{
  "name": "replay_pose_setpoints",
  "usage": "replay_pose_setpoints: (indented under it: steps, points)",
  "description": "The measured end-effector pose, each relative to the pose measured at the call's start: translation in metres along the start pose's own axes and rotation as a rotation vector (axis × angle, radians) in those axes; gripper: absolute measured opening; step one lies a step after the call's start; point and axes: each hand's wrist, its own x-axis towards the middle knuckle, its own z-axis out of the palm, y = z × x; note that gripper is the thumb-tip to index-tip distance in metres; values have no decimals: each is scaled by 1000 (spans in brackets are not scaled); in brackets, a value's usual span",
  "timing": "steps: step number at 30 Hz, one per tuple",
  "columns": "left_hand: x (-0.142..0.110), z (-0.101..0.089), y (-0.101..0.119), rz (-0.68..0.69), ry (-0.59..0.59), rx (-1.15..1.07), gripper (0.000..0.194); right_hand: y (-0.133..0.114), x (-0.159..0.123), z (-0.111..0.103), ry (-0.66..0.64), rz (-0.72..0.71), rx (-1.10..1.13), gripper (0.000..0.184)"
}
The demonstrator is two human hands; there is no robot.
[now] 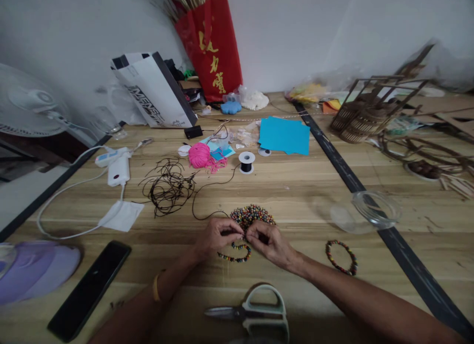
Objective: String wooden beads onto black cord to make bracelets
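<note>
My left hand (218, 236) is closed in a pinch, seemingly at the end of a string of colourful beads (242, 259) that curls on the table below the fingertips. Facing it, my right hand (272, 245) also pinches, its fingertips almost meeting the left ones; whatever it grips is too small to make out. Just behind both hands lies a pile of loose multicoloured beads (254, 213). A thin black cord (196, 200) runs from a spool (246, 162) toward the left hand. Off to the right rests a finished-looking bead bracelet (341, 257).
Scissors (246, 312) lie in front, between my forearms. A phone (91, 289) and a purple object (40, 270) are at left, near a power strip (118, 166). Tangled black cord (168, 186), pink yarn (200, 155), blue sheets (284, 135) and a clear round dish (375, 209) lie farther out.
</note>
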Motion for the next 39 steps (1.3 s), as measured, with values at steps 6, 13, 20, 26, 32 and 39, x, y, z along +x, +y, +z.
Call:
replay_pose_setpoints:
  steps: [6,13,20,26,32,39]
  points:
    - [0,1,-1,18,-20,6,8,2,0,0,-6,-1,-2,18]
    - [0,1,-1,48,-31,72,9,6,-1,2,-17,-5,-9,18]
    - [0,2,1,29,-32,32,9,9,-2,4,-28,46,60,17]
    - [-1,4,-5,-29,-32,-68,15,7,-1,3,-38,46,62,17]
    - [1,2,-4,46,-36,-24,18,5,-1,2,-3,-14,48,15]
    - [3,1,4,172,-35,103,21,2,-1,-1,-37,-43,31,12]
